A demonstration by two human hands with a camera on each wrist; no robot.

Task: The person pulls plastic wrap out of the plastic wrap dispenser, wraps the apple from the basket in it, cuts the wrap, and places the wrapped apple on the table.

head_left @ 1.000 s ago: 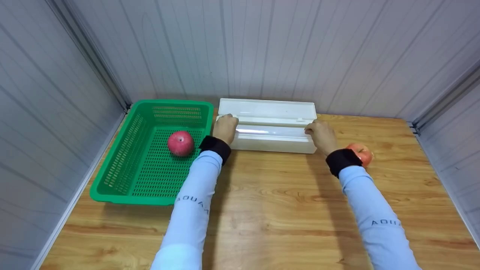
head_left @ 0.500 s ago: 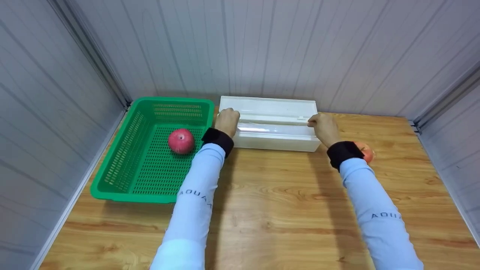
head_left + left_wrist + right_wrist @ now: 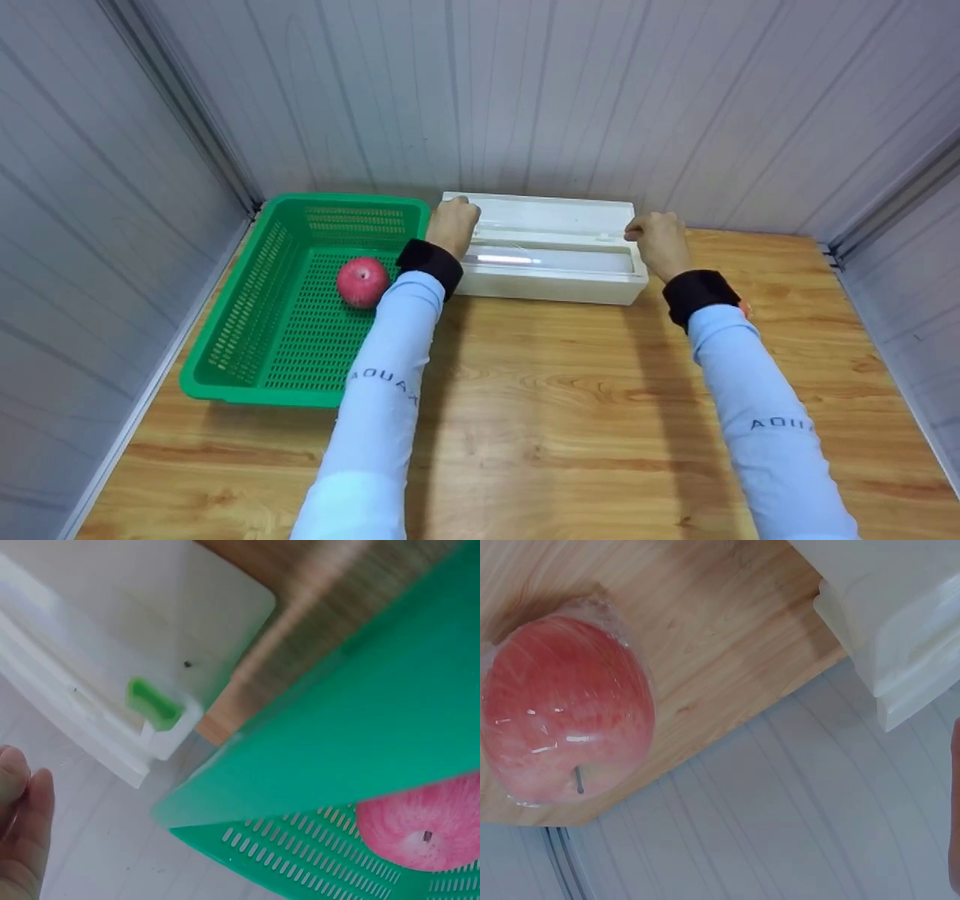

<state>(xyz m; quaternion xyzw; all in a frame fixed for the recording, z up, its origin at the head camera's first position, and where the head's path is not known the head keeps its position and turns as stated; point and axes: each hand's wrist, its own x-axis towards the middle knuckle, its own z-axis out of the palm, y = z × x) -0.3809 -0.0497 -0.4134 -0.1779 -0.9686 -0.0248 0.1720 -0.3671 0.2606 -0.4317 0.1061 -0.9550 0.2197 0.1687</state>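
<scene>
The left hand and right hand both look pinched on cling film; lifting unevenly could crumple it.

Decent lane's offered by the tabletop between left sleeve and right sleeve, tbh. Left is blocked by the green basket, straight ahead by the white box; right's partly obstructed by the wrapped apple.

Rises behind the far edge of the worktop as a pale back wall with uneven grey lines. Flanks the side edges as a matching left wall and right wall, joined by grey trim at both far corners. Shows gleaming wood grain below.
</scene>
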